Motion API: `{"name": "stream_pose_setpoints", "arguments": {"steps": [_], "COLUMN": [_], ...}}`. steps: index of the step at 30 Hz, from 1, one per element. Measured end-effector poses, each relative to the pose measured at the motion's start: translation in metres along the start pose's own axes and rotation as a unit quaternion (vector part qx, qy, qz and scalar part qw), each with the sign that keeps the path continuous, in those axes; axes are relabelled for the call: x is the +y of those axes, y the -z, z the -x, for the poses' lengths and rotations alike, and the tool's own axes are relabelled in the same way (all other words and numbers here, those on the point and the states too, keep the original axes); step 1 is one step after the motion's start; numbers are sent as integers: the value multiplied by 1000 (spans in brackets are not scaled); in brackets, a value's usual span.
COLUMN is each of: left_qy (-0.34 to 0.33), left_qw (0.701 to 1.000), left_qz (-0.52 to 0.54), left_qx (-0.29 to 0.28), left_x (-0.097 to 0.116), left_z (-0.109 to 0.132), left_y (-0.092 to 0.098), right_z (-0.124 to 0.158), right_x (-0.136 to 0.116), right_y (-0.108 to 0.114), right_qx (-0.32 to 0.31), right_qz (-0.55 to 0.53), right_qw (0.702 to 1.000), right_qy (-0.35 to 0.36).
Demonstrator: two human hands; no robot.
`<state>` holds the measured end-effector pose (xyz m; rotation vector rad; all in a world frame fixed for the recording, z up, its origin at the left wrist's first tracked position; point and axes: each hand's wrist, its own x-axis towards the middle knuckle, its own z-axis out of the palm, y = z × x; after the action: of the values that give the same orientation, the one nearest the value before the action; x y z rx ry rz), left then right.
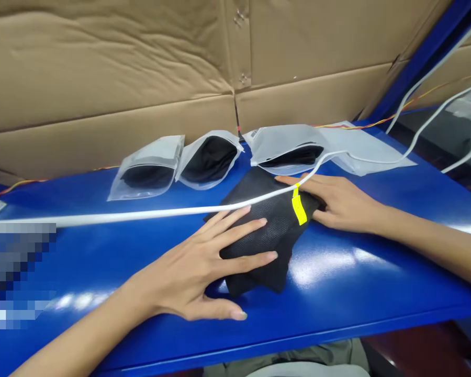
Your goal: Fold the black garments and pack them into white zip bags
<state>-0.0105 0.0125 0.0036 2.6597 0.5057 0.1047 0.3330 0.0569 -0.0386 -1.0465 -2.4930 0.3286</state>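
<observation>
A black mesh fabric bundle (277, 225) lies on the blue table, with a yellow tag (299, 208) on its right part. My left hand (196, 267) rests on its near left side, fingers spread flat over the mesh. My right hand (329, 201) sits at its right edge, fingertips reaching over the cloth and just under a thick white cable (141, 213). That cable crosses the table above the bundle. Behind it stand several frosted plastic bags, each with black cloth inside (147, 170) (210, 159) (286, 149).
A blue table (377, 293) runs across the view, with a cardboard wall (102, 68) behind it. Thin orange wires (361, 125) run along the back edge. Frosted film (371, 152) lies at back right. A pixelated patch (15, 272) covers the left edge.
</observation>
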Motion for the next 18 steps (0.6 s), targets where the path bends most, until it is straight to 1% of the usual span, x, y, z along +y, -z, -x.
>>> {"name": "stream_pose_setpoints", "arguments": {"steps": [2,3,5,7,10,14,16,18], "left_qy": [4,6,8,10,4,-26,-30,-24], "left_qw": [1000,1000,1000,1000,999,998,997,995], "left_qz": [1,1,2,-4,-25,-53,-71,-92], "left_qx": [-3,-3,3,16,37,33,27,22], "left_x": [0,1,2,3,5,5,5,5], "left_z": [0,1,1,2,2,-3,-5,-6], "left_y": [0,-1,-3,-7,-13,-15,-13,-11], "right_z": [-1,-2,-3,-4,-6,-8,-8,-8], "right_x": [3,2,-3,-13,-25,-30,-30,-31], "right_y": [9,12,14,10,0,-6,-7,-9], "right_qx": [-37,-48,-56,-32,22,87,123,150], "right_qz": [-66,-101,-160,-191,-183,-223,-265,-331], "right_qw": [996,993,985,981,977,961,941,906], "right_qy": [39,47,36,-15,-107,-137,-170,-215]}}
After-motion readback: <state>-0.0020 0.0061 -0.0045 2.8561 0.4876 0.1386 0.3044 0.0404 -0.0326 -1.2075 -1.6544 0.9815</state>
